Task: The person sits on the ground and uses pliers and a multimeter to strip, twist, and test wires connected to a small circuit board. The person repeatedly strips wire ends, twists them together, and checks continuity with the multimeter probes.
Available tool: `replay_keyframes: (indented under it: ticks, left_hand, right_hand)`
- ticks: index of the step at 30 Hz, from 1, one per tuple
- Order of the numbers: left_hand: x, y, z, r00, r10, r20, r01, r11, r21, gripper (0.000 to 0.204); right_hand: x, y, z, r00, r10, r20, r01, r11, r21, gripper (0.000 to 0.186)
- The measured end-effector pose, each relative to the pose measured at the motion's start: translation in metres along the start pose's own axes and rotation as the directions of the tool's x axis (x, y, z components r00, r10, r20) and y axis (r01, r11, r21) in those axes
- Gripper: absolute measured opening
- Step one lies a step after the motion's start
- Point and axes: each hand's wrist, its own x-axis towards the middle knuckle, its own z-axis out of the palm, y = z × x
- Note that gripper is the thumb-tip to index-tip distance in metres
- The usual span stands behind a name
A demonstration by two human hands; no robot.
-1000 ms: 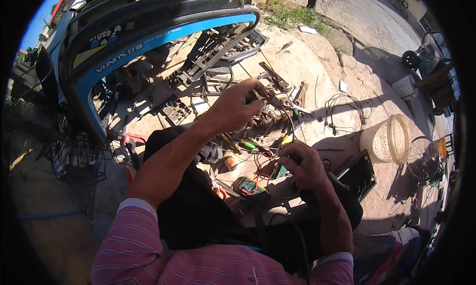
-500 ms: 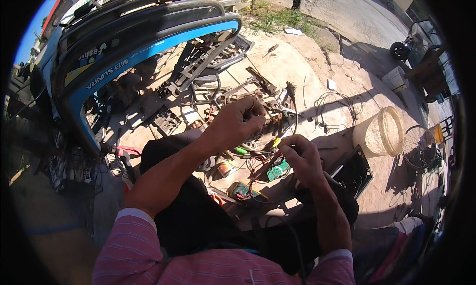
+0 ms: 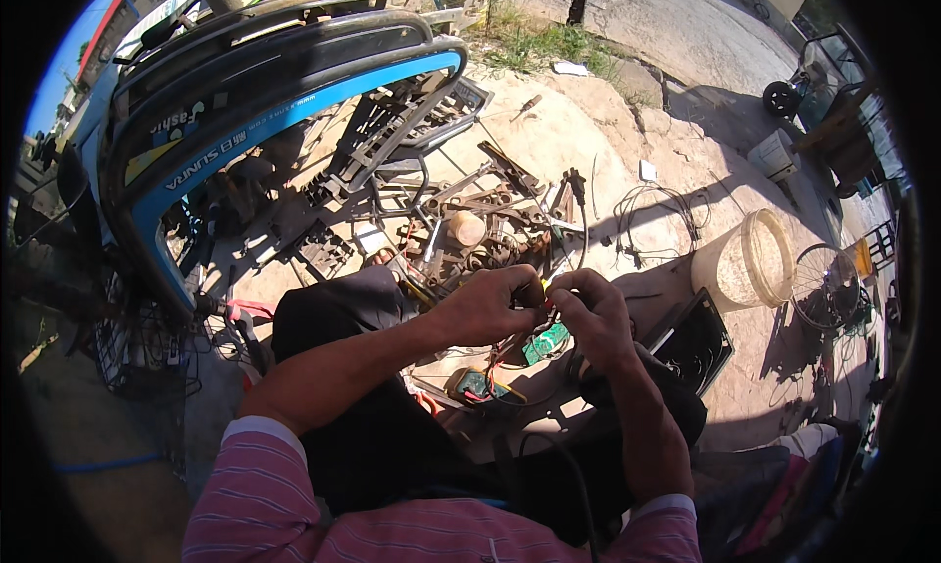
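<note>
My left hand (image 3: 495, 303) and my right hand (image 3: 596, 318) meet over the clutter in front of my knees. Both are closed in a pinch, fingertips almost touching. A small yellow and red bit (image 3: 546, 294) shows between them, too small to name. Just below the fingers lies a green circuit board (image 3: 547, 342), with thin wires (image 3: 502, 349) running beside it. A multimeter (image 3: 480, 385) with a dark screen and yellow edge rests nearer to me, a red lead by it. My hands hide part of the wires.
Metal parts and tools (image 3: 490, 220) are heaped on the ground ahead, with a round tan piece (image 3: 468, 229) among them. A blue and black vehicle frame (image 3: 294, 102) stands at left. To the right are a large pale bucket (image 3: 730, 264), a cable coil (image 3: 657, 220) and a dark flat panel (image 3: 694, 342).
My left hand has come down and to the right, from above the metal parts to my right hand's fingertips. The right hand has stayed almost in place. The round tan piece is now uncovered.
</note>
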Motion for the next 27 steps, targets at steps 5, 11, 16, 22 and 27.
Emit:
replay_keyframes:
  ticks: [5, 11, 16, 22, 27]
  left_hand:
    - [-0.0004, -0.0001, -0.0004, 1.000, 0.015, 0.007, -0.015, 1.000, 0.018, 0.020]
    - [-0.0021, 0.0012, -0.0006, 1.000, 0.022, 0.004, -0.022, 1.000, 0.012, 0.022]
    - [-0.0018, 0.0003, -0.0003, 1.000, 0.008, 0.008, -0.008, 1.000, -0.001, 0.022]
    - [-0.0010, -0.0037, 0.0003, 0.999, 0.009, -0.052, -0.011, 0.999, -0.047, 0.018]
    - [-0.0037, -0.0031, -0.0031, 0.997, 0.018, -0.071, -0.019, 1.000, -0.020, 0.018]
  right_hand:
    - [-0.0002, 0.0019, 0.0005, 0.999, -0.033, 0.007, 0.033, 0.999, 0.001, 0.012]
    - [-0.0005, 0.0019, 0.0011, 1.000, -0.006, 0.014, 0.005, 0.999, 0.039, 0.013]
    - [-0.0001, 0.0007, 0.0022, 1.000, 0.019, -0.004, -0.019, 1.000, 0.019, 0.013]
    - [-0.0001, -0.0018, 0.0026, 0.997, 0.064, -0.050, -0.061, 0.997, 0.057, 0.013]
    - [0.0033, 0.0064, -0.0060, 0.997, 0.058, 0.042, -0.069, 0.927, 0.370, 0.015]
